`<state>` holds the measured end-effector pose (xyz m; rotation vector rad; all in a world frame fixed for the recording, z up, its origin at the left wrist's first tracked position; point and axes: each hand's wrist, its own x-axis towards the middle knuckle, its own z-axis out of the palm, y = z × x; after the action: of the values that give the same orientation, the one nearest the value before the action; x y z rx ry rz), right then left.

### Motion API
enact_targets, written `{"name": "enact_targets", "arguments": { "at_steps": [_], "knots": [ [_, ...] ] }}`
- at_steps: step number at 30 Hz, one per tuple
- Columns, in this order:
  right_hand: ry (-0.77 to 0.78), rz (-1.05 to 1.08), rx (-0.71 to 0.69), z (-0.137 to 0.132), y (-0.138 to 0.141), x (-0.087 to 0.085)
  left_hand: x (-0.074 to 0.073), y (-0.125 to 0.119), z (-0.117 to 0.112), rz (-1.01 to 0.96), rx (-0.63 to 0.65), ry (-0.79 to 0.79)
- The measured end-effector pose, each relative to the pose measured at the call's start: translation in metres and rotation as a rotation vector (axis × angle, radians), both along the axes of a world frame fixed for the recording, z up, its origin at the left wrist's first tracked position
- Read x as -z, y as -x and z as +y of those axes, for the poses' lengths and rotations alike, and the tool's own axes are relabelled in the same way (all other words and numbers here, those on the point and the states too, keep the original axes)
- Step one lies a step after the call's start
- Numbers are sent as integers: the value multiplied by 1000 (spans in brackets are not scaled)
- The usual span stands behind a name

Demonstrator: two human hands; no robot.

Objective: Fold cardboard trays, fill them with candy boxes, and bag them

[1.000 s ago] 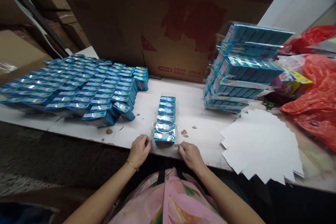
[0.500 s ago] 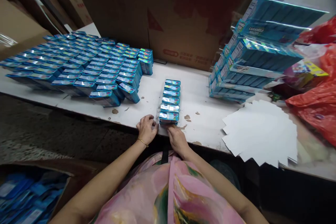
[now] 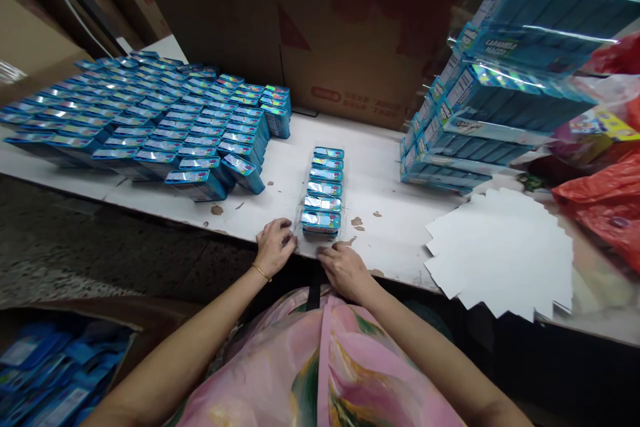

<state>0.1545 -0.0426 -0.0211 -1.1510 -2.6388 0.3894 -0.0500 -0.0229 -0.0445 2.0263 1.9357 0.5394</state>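
Observation:
A row of several small blue boxes in a clear plastic sleeve (image 3: 323,190) lies on the white table (image 3: 380,213), running away from me. My left hand (image 3: 274,245), with a thin bracelet, pinches the sleeve's near left end. My right hand (image 3: 344,268) is closed on the sleeve's near end just below the last box. Both hands rest at the table's front edge.
A large field of loose blue boxes (image 3: 150,127) covers the table's left. Wrapped packs are stacked (image 3: 480,100) at the right, beside fanned white sheets (image 3: 500,250) and red bags (image 3: 605,207). A big cardboard box (image 3: 320,33) stands behind. A carton with blue packets (image 3: 45,367) sits lower left.
My right hand has shifted from the right of the sleeve's end to just below it. My head has tilted down, so a carton at lower left came into view. The sleeve has stayed in place.

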Motion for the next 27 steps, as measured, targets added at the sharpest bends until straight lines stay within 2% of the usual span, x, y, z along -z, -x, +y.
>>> {"name": "enact_targets", "arguments": {
  "at_steps": [2,3,6,8,10,12,15,19,27],
  "knots": [
    [48,167,-47,0,-14,-6,0,2,-3,-24,-40,-13],
    [60,279,-13,2,-20,-11,1,1,-5,-31,-82,-29],
    [-24,556,227,19,-34,-29,2,-7,-6,-10,-196,-64],
    [-134,564,313,31,-34,-40,4,-14,-5,21,-215,-60],
    [-209,417,243,39,-28,-46,7,-20,-3,40,-208,-56],
    [-248,229,148,42,-18,-43,10,-22,-1,43,-183,-56],
    [-316,92,145,43,-4,-28,14,-19,1,27,-154,-53],
    [-391,95,188,45,2,-12,17,-14,2,6,-141,-61],
    [-406,126,219,49,4,-5,15,-16,5,-28,-136,-50]
  ]
}}
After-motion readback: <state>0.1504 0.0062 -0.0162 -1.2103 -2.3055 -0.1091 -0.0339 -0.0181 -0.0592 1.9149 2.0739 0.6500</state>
